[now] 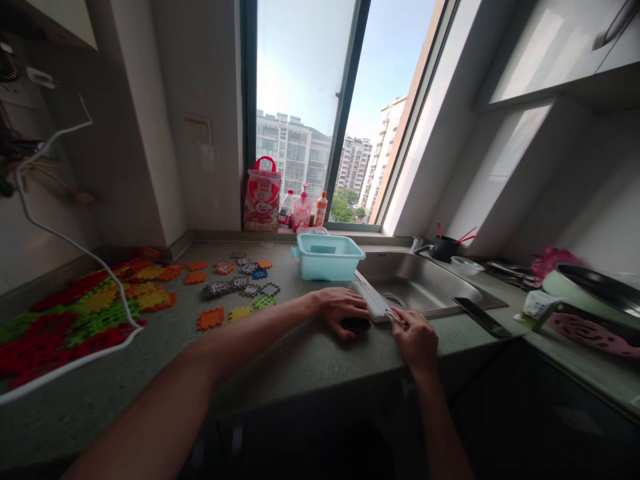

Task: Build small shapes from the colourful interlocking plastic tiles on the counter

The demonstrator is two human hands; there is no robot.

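Observation:
My left hand (343, 311) lies low over the counter, its fingers curled around a small black rounded object (356, 325); the exact kind is unclear. Closed on the near end of a long white flat implement (371, 297) is my right hand (416, 339). That implement slants along the sink's left edge, and a thin loop shows at its near end, partly hidden by my fingers. Behind both hands stands a light-blue plastic basin (330, 267), with a flat bluish item visible inside.
A steel sink (425, 283) has a dark flat object (481, 318) across its front right corner. Colourful interlocking plastic pieces (105, 303) cover the left counter, crossed by a white cable (75, 243). Bottles (301, 210) line the windowsill; a pan (590, 287) stands right.

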